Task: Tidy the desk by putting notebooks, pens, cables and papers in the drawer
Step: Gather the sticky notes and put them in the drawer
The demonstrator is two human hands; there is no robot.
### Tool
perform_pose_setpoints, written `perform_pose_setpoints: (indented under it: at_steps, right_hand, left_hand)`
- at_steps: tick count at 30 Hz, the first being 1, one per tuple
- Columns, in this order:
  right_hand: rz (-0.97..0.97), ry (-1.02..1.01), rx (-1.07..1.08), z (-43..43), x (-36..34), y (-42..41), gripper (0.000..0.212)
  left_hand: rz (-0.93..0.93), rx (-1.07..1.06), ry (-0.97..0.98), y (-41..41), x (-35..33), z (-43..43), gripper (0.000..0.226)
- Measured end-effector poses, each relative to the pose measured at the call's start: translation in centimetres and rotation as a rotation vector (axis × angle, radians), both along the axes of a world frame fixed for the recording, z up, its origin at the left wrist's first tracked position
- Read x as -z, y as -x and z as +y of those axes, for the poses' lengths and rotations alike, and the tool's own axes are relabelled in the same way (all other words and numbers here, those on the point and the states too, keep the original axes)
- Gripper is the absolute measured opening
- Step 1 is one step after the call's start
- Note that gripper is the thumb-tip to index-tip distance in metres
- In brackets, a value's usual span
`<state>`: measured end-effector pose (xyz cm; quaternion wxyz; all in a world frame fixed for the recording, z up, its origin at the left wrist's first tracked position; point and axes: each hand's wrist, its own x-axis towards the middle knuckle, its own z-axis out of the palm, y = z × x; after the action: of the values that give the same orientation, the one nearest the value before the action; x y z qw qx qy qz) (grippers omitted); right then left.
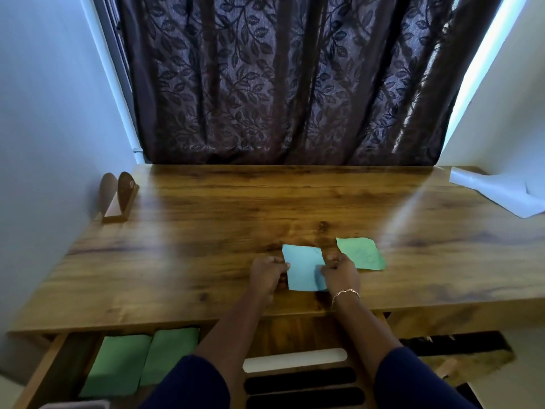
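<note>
A blue paper square [302,265] lies near the front edge of the wooden desk [206,231]. My left hand [267,276] pinches its left edge and my right hand [339,274] pinches its right edge. Just to the right lies a green paper [361,256] with faint writing, flat on the desk and touched by neither hand. Below the desk at the lower left the drawer [50,370] stands open, with two green notebooks [141,358] side by side inside it.
A wooden stand [118,199] sits at the desk's back left. A white sheet [501,193] lies at the back right corner. A slatted chair back [300,376] is between my forearms. A dark curtain [280,84] hangs behind the desk.
</note>
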<state>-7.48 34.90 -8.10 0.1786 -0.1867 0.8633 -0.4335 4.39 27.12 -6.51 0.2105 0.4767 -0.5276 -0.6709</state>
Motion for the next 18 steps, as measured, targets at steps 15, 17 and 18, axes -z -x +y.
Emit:
perform_pose_setpoints:
  at_steps: [15,17,18]
  right_hand:
    - [-0.247,0.153,-0.551,1.1,-2.1,-11.9,0.019]
    - [-0.253,0.1,-0.615,1.4,-1.1,-14.3,0.02]
    - [-0.252,0.065,-0.648,1.6,-0.5,-15.5,0.019]
  left_hand:
    - [-0.262,0.373,0.176,-19.5,-1.2,0.1,0.015]
    - [-0.387,0.39,0.234,-21.9,-0.5,0.2,0.023]
    - [-0.456,0.394,0.282,-22.8,-0.2,0.3,0.022]
